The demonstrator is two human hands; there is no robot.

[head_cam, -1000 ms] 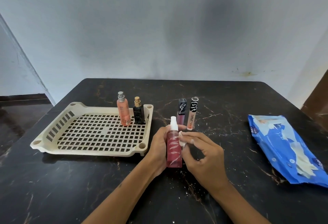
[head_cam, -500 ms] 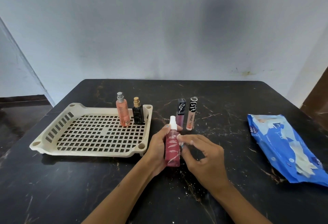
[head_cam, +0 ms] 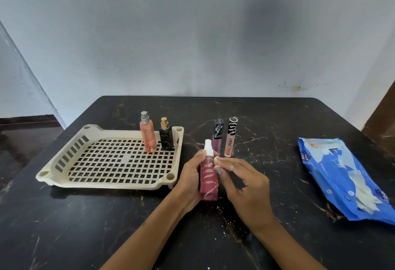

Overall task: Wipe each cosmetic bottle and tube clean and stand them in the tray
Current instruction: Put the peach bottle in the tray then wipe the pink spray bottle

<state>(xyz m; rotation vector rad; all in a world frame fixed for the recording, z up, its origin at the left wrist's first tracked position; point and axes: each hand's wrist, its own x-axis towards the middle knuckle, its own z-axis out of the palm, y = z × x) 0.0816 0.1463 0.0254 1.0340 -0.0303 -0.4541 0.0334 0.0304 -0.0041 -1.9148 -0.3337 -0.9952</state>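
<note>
My left hand (head_cam: pixel 189 181) grips a dark red spray bottle (head_cam: pixel 208 181) with a white nozzle, held upright just above the table. My right hand (head_cam: pixel 243 188) pinches a small white wipe (head_cam: pixel 217 160) against the bottle's upper right side. A cream slotted tray (head_cam: pixel 102 158) lies to the left; a peach spray bottle (head_cam: pixel 147 134) and a small black perfume bottle (head_cam: pixel 166 136) stand in its far right corner. Behind my hands, two lip gloss tubes stand on the table: a dark pink tube (head_cam: pixel 217 136) and a peach tube (head_cam: pixel 230 137).
A blue pack of wet wipes (head_cam: pixel 346 177) lies on the right side of the black marble table (head_cam: pixel 85 227). White crumbs speckle the tabletop around my hands. A pale wall rises behind the table's far edge.
The wipe in my right hand has slid up the red bottle's side toward its neck. The bottle has tilted slightly. Nothing else has moved.
</note>
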